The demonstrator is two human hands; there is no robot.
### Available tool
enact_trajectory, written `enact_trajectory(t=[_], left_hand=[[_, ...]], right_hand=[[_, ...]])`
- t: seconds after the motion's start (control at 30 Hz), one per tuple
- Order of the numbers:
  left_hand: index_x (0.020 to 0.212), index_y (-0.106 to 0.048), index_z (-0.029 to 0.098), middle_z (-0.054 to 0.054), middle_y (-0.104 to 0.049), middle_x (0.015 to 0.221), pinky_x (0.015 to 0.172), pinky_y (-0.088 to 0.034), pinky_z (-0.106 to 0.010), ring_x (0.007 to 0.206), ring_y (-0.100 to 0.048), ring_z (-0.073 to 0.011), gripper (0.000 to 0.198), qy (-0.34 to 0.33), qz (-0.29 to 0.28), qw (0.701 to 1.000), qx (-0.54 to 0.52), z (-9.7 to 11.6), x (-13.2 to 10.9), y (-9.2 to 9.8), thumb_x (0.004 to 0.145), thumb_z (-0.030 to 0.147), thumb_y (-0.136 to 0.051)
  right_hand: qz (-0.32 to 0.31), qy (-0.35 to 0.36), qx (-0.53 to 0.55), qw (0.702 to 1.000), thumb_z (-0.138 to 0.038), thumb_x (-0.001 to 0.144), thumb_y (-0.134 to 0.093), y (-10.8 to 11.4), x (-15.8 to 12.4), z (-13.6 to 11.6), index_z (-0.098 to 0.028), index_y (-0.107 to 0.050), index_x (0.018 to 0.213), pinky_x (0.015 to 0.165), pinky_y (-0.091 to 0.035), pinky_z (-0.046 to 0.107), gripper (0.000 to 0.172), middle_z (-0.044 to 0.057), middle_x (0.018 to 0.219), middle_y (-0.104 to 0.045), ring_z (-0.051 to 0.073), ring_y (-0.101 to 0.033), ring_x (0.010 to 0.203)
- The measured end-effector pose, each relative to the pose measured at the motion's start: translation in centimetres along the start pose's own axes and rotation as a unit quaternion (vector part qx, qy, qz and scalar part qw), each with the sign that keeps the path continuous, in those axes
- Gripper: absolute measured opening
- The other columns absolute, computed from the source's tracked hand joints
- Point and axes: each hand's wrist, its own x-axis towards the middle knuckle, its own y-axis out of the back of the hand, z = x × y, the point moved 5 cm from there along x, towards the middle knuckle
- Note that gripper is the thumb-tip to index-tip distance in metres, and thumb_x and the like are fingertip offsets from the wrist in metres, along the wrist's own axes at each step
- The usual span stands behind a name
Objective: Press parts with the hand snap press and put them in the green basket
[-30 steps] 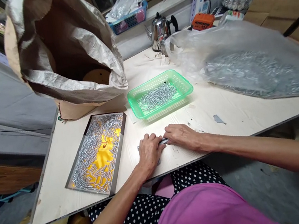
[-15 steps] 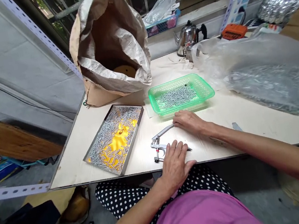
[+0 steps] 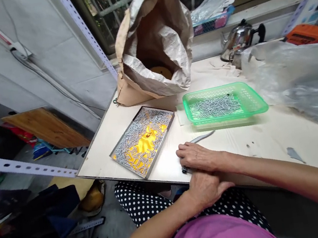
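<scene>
A pair of grey metal snap pliers [image 3: 203,137] lies on the table at its near edge. One handle sticks out past my right hand, and a small dark end shows below its fingers. My right hand [image 3: 197,156] is curled over the head of the pliers, hiding most of it. Just below, my left hand [image 3: 206,188] rests at the table edge, its fingers hidden under the right hand. To the left is a shallow tray [image 3: 159,145] of small silvery metal pieces over a yellow bottom. Beyond the pliers stands a green plastic basket [image 3: 256,107] with more such pieces.
A large paper sack [image 3: 135,84] stands open at the back. At the back right are a metal kettle [image 3: 238,38], an orange tool [image 3: 306,34] and a big clear plastic bag [image 3: 294,72]. A small grey flat piece [image 3: 295,155] lies on the right.
My right hand has moved from the upper handle onto the head of the pliers. My left hand has drawn back toward the table edge. The view has swung left.
</scene>
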Motion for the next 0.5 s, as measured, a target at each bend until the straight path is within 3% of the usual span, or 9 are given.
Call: enact_trajectory(t=[0.27,0.4,0.5], left_hand=[[0.125,-0.060,0.009,-0.019,-0.065,0.123,0.101,-0.046,-0.045,0.116,-0.059,-0.0342,0.066,-0.001,0.009,1.000,0.017,-0.23,-0.35,-0.61,0.091,0.062,-0.044],[0.114,-0.067,0.008,-0.020,-0.068,0.115,0.096,-0.049,-0.044,0.111,-0.061,-0.0347,0.066,0.005,-0.008,1.000,0.024,-0.39,-0.44,-0.53,0.089,0.065,-0.045],[0.107,-0.068,0.011,-0.017,-0.070,0.109,0.094,-0.050,-0.042,0.105,-0.065,-0.0323,0.058,-0.003,-0.025,1.000,0.005,-0.56,-0.49,-0.11,0.088,0.063,-0.050]], right_hand=[[0.046,-0.001,0.030,0.999,-0.021,0.095,-0.052,-0.10,-0.31,0.16,-0.017,-0.061,0.083,0.073,-0.032,0.034,0.016,0.005,0.086,-0.061,0.020,-0.043,0.084],[0.024,0.046,0.055,0.997,-0.021,0.094,-0.053,-0.05,-0.07,-0.17,-0.017,-0.060,0.082,0.078,-0.033,0.034,0.015,0.004,0.083,-0.062,0.020,-0.045,0.085],[0.015,0.018,0.132,0.991,-0.020,0.096,-0.049,-0.15,0.33,0.60,-0.017,-0.063,0.082,0.075,-0.036,0.031,0.020,0.004,0.081,-0.062,0.018,-0.047,0.085]])
